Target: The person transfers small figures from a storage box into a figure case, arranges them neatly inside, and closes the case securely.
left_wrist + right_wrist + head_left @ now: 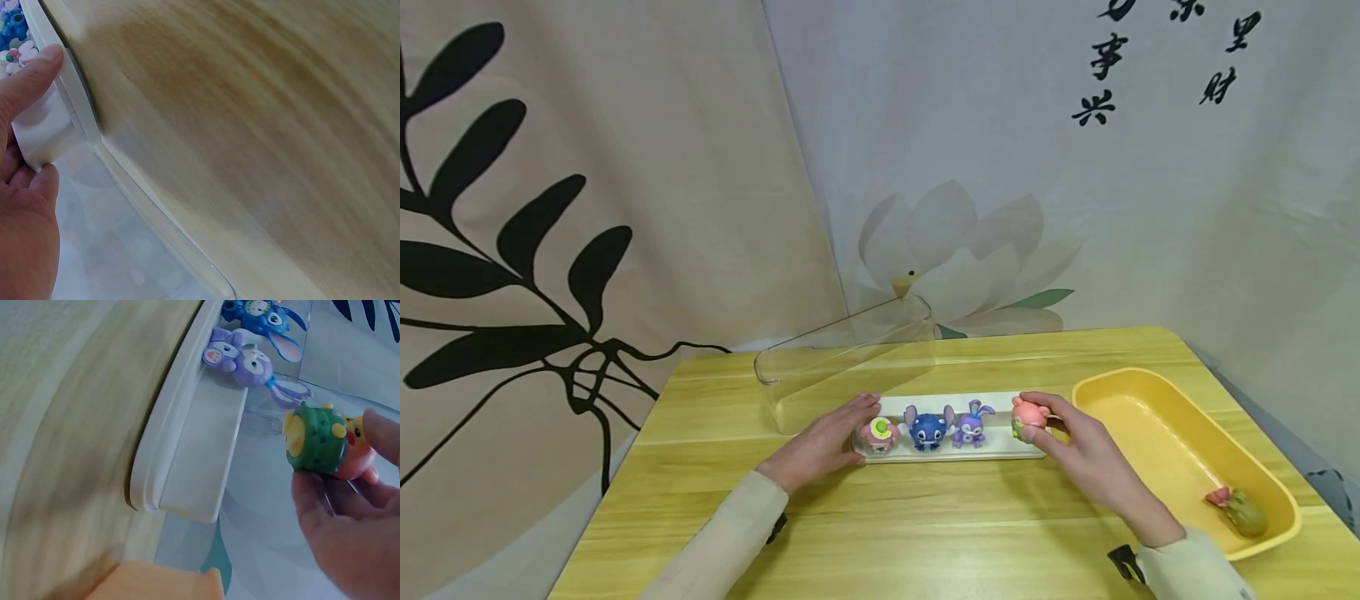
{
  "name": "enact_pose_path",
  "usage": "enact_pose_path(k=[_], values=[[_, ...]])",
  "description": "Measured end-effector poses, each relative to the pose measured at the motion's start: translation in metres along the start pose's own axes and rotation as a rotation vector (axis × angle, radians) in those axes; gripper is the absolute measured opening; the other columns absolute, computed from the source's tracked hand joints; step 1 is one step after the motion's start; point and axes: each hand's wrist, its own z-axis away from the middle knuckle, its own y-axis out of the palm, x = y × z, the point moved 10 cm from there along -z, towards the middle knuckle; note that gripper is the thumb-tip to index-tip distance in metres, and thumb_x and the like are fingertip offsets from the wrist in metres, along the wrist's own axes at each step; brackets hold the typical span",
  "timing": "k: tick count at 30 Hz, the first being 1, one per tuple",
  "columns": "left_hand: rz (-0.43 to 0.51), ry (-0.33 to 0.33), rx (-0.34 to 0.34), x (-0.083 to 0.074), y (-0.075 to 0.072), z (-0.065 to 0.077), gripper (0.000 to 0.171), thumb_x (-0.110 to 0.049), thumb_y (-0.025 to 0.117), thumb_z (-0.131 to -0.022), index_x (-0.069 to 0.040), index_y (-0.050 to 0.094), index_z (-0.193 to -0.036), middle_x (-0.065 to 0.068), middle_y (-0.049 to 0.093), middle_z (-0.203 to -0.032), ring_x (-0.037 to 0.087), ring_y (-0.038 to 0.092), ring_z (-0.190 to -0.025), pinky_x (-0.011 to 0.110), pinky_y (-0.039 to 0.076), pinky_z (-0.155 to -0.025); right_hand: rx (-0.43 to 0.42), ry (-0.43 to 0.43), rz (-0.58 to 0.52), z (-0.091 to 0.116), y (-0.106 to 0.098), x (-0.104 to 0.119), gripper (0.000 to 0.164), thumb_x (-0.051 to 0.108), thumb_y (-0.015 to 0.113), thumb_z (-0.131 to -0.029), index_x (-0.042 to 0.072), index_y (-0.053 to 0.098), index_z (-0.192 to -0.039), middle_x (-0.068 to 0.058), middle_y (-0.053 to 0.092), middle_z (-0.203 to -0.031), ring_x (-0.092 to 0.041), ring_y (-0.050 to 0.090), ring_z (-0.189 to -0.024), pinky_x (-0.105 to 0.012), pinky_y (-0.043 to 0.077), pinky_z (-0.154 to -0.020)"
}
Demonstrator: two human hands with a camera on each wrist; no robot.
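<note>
A long white stepped display base (1000,452) lies on the table, and my left hand (820,446) grips its left end with the thumb on top. On the base stand a pink figurine (880,433) with a yellow-green swirl, a blue big-eared figurine (927,429) and a purple long-eared figurine (971,425). Over the base's right end, my right hand (1082,458) pinches a pink figurine with a green lower part (319,439) between thumb and fingers. In the right wrist view this figurine is tilted sideways, apart from the purple one.
Behind the base stands a clear plastic cover (850,358). To the right is a yellow tray (1138,442) with a green figurine with a red top (1240,510) lying in it. The wooden table (925,533) ends at a printed cloth backdrop (700,167).
</note>
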Motion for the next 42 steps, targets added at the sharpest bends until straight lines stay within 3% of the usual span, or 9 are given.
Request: enact_pose_path(k=[5, 8, 20, 27, 35, 42], values=[[0.006, -0.002, -0.001, 0.001, 0.001, -0.001, 0.088, -0.016, 0.084, -0.086, -0.012, 0.037, -0.161, 0.000, 0.023, -0.171, 0.021, 0.022, -0.157, 0.043, 0.030, -0.124, 0.010, -0.031, -0.079, -0.003, 0.006, -0.001, 0.042, 0.011, 0.070, -0.099, 0.002, 0.060, -0.139, -0.014, 0.067, -0.128, -0.014, 0.066, -0.110, -0.018, 0.057, -0.092], [0.003, -0.004, -0.002, 0.001, 0.001, -0.001, 0.089, -0.016, 0.085, -0.086, -0.012, 0.038, -0.161, 0.000, 0.023, -0.171, 0.021, 0.022, -0.157, 0.043, 0.030, -0.124, 0.019, -0.044, -0.122, -0.004, 0.009, -0.002, 0.041, 0.008, 0.070, -0.099, 0.000, 0.060, -0.139, -0.017, 0.066, -0.128, -0.017, 0.066, -0.111, -0.020, 0.058, -0.092], [0.000, -0.003, 0.002, -0.001, -0.001, 0.000, 0.088, -0.016, 0.085, -0.086, -0.010, 0.038, -0.160, 0.001, 0.023, -0.171, 0.023, 0.022, -0.156, 0.045, 0.030, -0.124, 0.039, -0.063, -0.085, -0.010, 0.017, -0.016, 0.034, 0.002, 0.070, -0.097, 0.002, 0.064, -0.130, -0.013, 0.060, -0.127, -0.016, 0.059, -0.108, -0.019, 0.056, -0.095], [0.000, -0.002, 0.001, -0.003, -0.002, 0.000, 0.087, -0.016, 0.084, -0.086, -0.009, 0.038, -0.160, 0.002, 0.023, -0.171, 0.024, 0.023, -0.156, 0.046, 0.031, -0.123, 0.056, -0.034, -0.078, -0.013, 0.022, -0.024, 0.033, -0.003, 0.069, -0.096, 0.001, 0.064, -0.129, -0.016, 0.059, -0.129, -0.027, 0.057, -0.114, -0.044, 0.056, -0.101], [-0.004, 0.008, -0.005, -0.003, -0.002, 0.000, 0.088, -0.015, 0.085, -0.086, -0.008, 0.038, -0.160, 0.004, 0.024, -0.171, 0.027, 0.024, -0.156, 0.048, 0.033, -0.122, 0.071, -0.032, 0.014, -0.017, 0.028, -0.031, 0.034, 0.001, 0.072, -0.095, 0.005, 0.066, -0.128, -0.008, 0.063, -0.126, -0.023, 0.063, -0.113, -0.033, 0.057, -0.100], [-0.001, 0.004, -0.012, -0.003, -0.002, 0.000, 0.088, -0.015, 0.085, -0.086, -0.008, 0.039, -0.160, 0.004, 0.025, -0.171, 0.027, 0.024, -0.156, 0.049, 0.033, -0.122, 0.081, -0.046, 0.054, -0.015, 0.033, -0.030, 0.034, 0.000, 0.073, -0.095, 0.007, 0.067, -0.127, -0.007, 0.065, -0.124, -0.024, 0.065, -0.112, -0.043, 0.058, -0.099]])
